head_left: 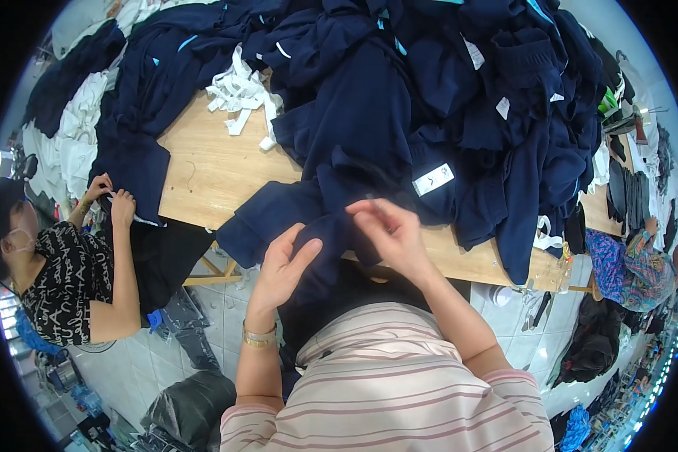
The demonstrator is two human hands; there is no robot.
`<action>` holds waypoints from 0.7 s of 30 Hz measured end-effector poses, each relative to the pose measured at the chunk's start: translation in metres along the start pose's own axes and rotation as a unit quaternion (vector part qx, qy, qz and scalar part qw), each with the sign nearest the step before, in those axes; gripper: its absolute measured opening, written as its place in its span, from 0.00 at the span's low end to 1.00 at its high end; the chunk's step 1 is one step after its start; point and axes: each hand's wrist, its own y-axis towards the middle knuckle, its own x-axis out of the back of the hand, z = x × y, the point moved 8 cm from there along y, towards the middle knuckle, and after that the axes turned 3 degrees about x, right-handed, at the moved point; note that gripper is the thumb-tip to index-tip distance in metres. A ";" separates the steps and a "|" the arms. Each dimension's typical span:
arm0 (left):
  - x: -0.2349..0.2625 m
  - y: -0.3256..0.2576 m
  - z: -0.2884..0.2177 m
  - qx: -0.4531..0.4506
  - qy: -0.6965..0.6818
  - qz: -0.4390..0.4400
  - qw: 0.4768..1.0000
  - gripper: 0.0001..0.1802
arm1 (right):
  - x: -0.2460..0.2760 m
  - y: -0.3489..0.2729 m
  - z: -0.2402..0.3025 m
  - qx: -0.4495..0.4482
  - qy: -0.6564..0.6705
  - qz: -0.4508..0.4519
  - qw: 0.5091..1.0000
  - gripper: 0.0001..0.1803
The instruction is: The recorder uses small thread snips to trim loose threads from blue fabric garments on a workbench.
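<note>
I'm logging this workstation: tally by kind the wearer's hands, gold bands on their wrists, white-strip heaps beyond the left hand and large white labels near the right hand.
Left hand, right hand: 2
Gold band: 1
White-strip heap: 1
Large white label: 1
Total: 5

The navy garment [330,239] at the left fingers [309,251] is soft, matt cloth. Right of and beyond the right fingers [365,207], the white label [433,181] has a smooth, paper-like face. Beyond the left fingers, the tabletop [203,177] is smooth wood with low sheen; farther out, the strips [237,94] are matt, cloth-like. Behind these fingers, the bracelet [259,335] appears to be polished metal.
</note>
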 end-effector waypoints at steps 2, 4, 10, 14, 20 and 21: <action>0.001 -0.001 -0.013 -0.014 -0.001 -0.031 0.999 0.10 | -0.013 0.004 -0.004 0.027 0.006 0.028 0.999 0.13; 0.002 -0.001 -0.018 -0.023 0.015 -0.047 0.999 0.10 | -0.016 0.008 -0.007 0.044 -0.056 0.052 0.996 0.16; 0.001 0.000 -0.023 -0.049 0.082 -0.063 0.993 0.09 | -0.006 0.011 0.024 0.095 -0.129 0.032 0.987 0.16; -0.001 0.003 -0.027 -0.056 0.114 -0.061 0.990 0.09 | -0.010 0.006 0.044 0.194 -0.305 0.049 0.931 0.21; -0.008 0.003 -0.037 -0.066 0.166 -0.052 0.982 0.10 | -0.015 0.002 0.042 0.221 -0.400 0.096 0.884 0.18; -0.010 0.003 -0.039 -0.067 0.177 -0.049 0.981 0.10 | -0.015 0.002 0.041 0.221 -0.414 0.110 0.876 0.18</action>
